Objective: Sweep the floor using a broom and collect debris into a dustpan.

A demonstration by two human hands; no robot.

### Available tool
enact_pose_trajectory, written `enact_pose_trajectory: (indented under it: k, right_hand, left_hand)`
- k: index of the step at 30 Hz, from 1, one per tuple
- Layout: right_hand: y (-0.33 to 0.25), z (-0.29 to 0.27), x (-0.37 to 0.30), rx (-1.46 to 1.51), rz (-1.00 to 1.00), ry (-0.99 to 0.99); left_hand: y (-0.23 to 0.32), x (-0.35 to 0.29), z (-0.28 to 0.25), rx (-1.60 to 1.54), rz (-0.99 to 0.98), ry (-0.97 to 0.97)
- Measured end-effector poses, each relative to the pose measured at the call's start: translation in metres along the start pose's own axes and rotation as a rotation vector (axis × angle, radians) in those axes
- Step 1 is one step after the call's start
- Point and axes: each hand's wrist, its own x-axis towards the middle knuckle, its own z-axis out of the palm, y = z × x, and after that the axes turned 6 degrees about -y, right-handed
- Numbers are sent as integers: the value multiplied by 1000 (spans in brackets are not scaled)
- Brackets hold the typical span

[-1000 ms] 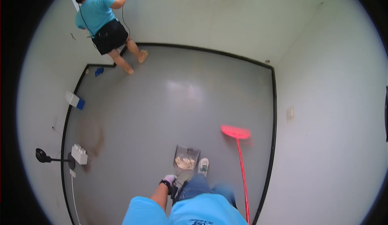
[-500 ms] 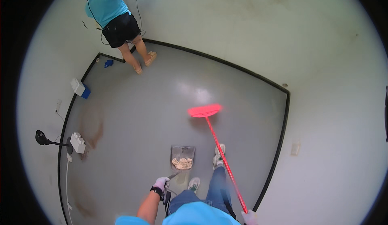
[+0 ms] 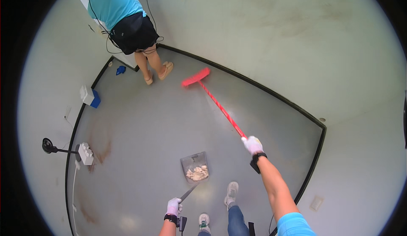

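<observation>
Left hand (image 3: 173, 206): clamped on dustpan (image 3: 195, 167) handle.
Right hand (image 3: 253, 144): clamped on red broom (image 3: 212, 98) handle's end.
Debris (image 3: 197, 173): indistinct.

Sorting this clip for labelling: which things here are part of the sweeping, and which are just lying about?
In use:
- red broom, in right hand
- dustpan with scraps, handle in left hand

Lying about:
- white and blue box
- blue scrap
- white power strip
- black stand

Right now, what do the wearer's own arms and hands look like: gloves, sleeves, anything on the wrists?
Both hands wear white gloves: left hand, right hand. Each wrist carries a black band, like a watch or strap, with a small black piece hanging beside it. The right arm ends in a short bright blue sleeve; both forearms are uncovered.
</observation>
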Motion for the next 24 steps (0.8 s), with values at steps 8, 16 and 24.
enact_pose_trajectory:
  k: [8, 16, 24]
  right_hand:
    - [53, 41, 57, 136, 169, 12]
    - [189, 119, -147, 105, 274, -210]
    - [279, 272, -453, 166, 584, -291]
  left_hand:
    - [18, 13, 15, 33, -35, 25]
    - [15, 24, 13, 39, -55, 56]
    - [18, 34, 22, 74, 53, -192]
